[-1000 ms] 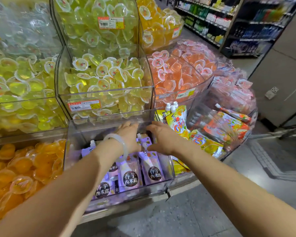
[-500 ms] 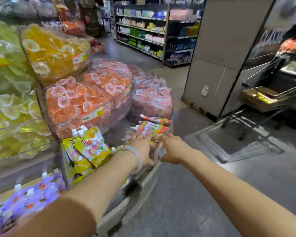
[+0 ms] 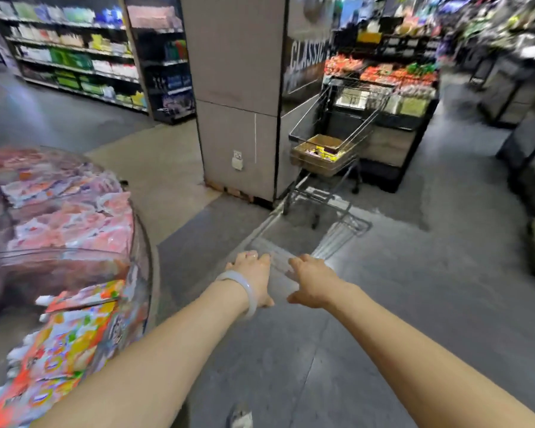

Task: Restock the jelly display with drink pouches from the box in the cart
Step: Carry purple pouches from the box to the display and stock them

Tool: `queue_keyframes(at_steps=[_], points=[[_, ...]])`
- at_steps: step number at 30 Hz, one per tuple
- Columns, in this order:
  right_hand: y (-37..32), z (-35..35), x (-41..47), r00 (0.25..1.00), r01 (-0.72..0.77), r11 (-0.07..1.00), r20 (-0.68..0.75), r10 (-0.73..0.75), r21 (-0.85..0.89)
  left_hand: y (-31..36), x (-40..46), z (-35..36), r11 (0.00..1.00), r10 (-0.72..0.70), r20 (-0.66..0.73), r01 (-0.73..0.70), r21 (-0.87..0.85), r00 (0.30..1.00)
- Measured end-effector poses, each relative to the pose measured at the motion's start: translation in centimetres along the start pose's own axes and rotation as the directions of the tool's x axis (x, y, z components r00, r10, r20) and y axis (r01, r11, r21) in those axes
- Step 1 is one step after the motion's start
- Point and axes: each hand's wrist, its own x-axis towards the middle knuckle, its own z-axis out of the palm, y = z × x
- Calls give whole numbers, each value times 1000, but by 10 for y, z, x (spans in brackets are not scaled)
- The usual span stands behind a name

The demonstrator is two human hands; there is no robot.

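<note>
over grey floor, left hand (image 3: pixel 254 279) and right hand (image 3: pixel 312 281) loose, empty, cart (image 3: pixel 331 156) well ahead

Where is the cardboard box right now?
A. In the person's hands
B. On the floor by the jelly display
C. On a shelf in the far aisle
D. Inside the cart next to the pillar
D: the box sits in the basket of the cart beside the pillar, while the left hand and right hand hold nothing.
</note>
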Motion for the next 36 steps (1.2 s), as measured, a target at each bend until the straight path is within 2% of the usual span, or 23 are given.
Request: queue_keyframes(at_steps=[4, 11, 18, 26, 30, 36], points=[[50, -37, 74, 994, -106, 994, -36, 107, 26, 13, 95, -40, 996, 77, 10, -78, 40, 997], [112, -123, 209, 972, -217, 974, -82, 222, 68, 11, 255, -127, 983, 183, -22, -183, 2, 983], [176, -142, 330, 957, -289, 952, 0, 291, 104, 24, 403, -157, 967, 243, 73, -247, 57, 967], [269, -227, 521, 969, -242, 966, -35, 246, 89, 32, 614, -237, 977, 197, 41, -200, 81, 980], [310, -277, 607, 971, -213, 973, -90, 221, 84, 35, 703, -286, 984, 171, -22, -169, 57, 985], [363, -306, 725, 977, -211, 973, -17, 214, 98, 35, 831, -320, 986, 157, 29, -158, 49, 987]])
